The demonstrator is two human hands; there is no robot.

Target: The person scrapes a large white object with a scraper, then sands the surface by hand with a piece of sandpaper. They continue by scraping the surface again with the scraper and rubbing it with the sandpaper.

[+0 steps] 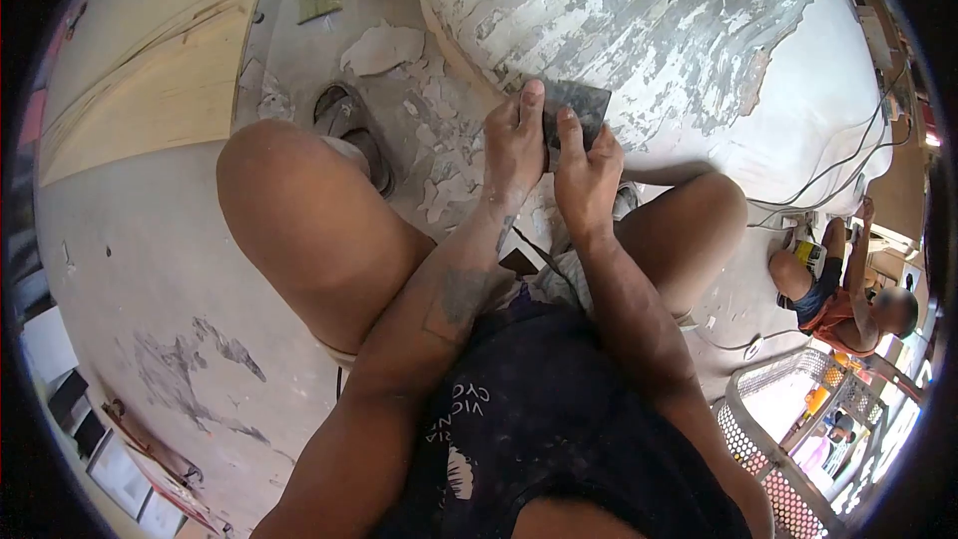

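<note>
Both of my hands grip a dark, flat scraper [589,98], a squarish plate pressed close to the lower edge of a large curved white surface [679,50]. My left hand [513,145] is closed on its left side, thumb lying along the plate. On the near right side, my right hand [589,172] is closed around it, thumb on top. The fingers underneath are hidden. Grey patches and ragged, peeling paint cover much of the curved surface. Paint flakes [444,165] litter the floor below my hands.
A larger flake [384,48] and a greenish pad [319,2] lie on the dusty floor. A pale wooden board [150,60] stands at left. Dark cables [838,185] run along the right. Another person [838,289] sits there, near a perforated plastic chair [753,429].
</note>
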